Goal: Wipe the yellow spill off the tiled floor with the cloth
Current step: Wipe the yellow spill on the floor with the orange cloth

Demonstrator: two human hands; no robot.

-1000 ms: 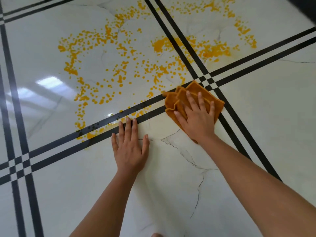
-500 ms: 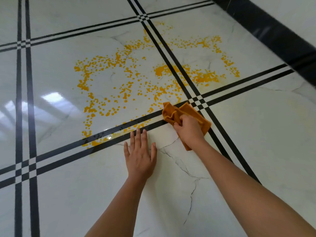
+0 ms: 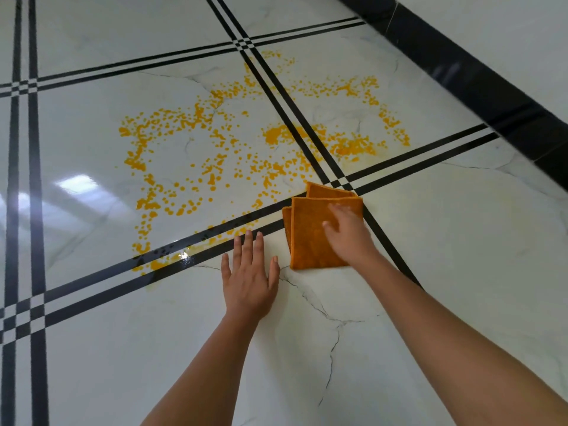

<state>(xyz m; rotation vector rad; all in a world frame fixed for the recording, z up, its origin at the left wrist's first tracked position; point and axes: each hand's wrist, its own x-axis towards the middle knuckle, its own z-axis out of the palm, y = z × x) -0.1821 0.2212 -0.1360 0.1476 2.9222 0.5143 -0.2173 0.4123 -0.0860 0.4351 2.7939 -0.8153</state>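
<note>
The yellow spill is a wide ring of droplets and blotches spread over two white tiles and across the black double lines. An orange cloth, folded and lying flat, rests at the spill's near right edge beside the line crossing. My right hand lies on top of the cloth's right half, fingers spread and blurred by motion. My left hand is pressed palm down on the bare tile just left of the cloth, fingers apart and fingertips at the black line.
The glossy white tiled floor has black double stripes and thin grey veins. A black skirting band with a pale wall behind it runs along the far right. Wet yellow drops sit on the stripe left of my left hand.
The cloth, bunched in my right fist half a second ago, now lies unfolded flat with my right hand spread on it. The view has pulled back. My left hand stays planted.
</note>
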